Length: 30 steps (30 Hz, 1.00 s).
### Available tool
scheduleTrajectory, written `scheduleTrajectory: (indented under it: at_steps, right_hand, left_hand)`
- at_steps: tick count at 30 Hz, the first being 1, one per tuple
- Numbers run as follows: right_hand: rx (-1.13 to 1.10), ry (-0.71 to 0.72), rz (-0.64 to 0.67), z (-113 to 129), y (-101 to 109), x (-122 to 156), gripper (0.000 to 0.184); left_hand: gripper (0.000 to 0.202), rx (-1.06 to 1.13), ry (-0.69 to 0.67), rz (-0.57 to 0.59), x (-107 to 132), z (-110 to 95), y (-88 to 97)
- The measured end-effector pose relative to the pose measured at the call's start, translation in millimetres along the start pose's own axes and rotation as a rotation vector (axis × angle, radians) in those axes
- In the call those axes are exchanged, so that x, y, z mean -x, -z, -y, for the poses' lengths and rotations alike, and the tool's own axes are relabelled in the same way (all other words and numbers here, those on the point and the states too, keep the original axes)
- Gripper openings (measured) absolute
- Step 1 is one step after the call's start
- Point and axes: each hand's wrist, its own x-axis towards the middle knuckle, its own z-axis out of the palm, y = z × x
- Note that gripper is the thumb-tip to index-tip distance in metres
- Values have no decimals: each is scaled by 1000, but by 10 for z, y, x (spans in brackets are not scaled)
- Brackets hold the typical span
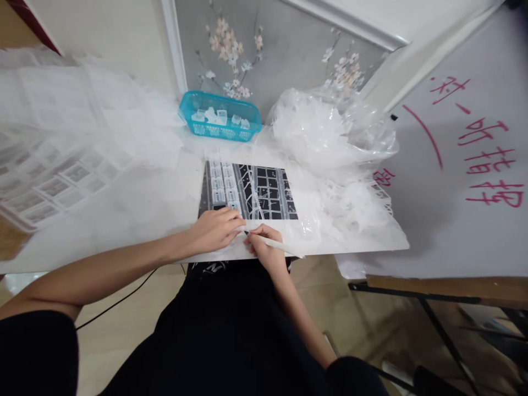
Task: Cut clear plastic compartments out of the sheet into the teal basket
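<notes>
My right hand (266,246) is closed around a slim white pen-like tool (282,246) with a dark tip; whether it is a pen or a knife I cannot tell. The tip points left, close to the fingertips of my left hand (220,230). Those fingers are bent together at the table's near side, and something small and pale may be in them, too blurred to name. Just beyond both hands lies a printed picture sheet (268,192) showing white grid-like parts on black. My left hand covers its lower left corner.
Behind the sheet stands a blue plastic basket (192,127) holding several translucent pieces. A clear bag of white plastic parts (313,124) and loose white frames (357,206) lie to the right. Stacked translucent trays (61,187) fill the left. A whiteboard (466,231) with red writing stands at right.
</notes>
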Motion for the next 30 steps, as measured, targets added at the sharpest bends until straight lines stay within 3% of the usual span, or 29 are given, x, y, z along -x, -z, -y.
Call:
scheduleTrajectory:
  at_steps: [3,6,9,12,14,16,18,20,24,27,30]
  right_hand:
    - [12,11,11,12,6,-15,8]
    - [59,14,31,28,8,-54,8]
    - [116,1,54,24,-3,-94,10]
    - [77,-63,91,58,-7,-90,8]
    - [16,-104,132,176,18,-65,9]
    - [-43,-82,165,413,81,-52,14]
    - [-95,-4,130,765,179,-83,24]
    - [-114,190,79,1187,294,-170,35]
    - [189,872,-118,1950,446,-427,27]
    - [414,1174,-226,2210,449,-585,26]
    - [460,1316,-306,2206,427,-698,34]
  left_hand:
    - [22,113,25,1,-23,-39,-33]
    - [12,290,65,-106,-56,-69,-55]
    - [15,373,114,-244,-143,42,51]
    - [27,548,293,-620,-298,275,360]
    - [18,938,456,-1011,-414,376,636]
    - [16,1290,493,-1124,-521,353,900]
    - [16,1507,470,-1041,-619,213,1110]
    - [15,1663,458,-919,-719,16,1266]
    - [17,1735,374,-778,-908,-310,1491]
    - [19,1692,287,-772,-997,-412,1592]
    - [19,1697,270,-781,-1057,-418,1592]
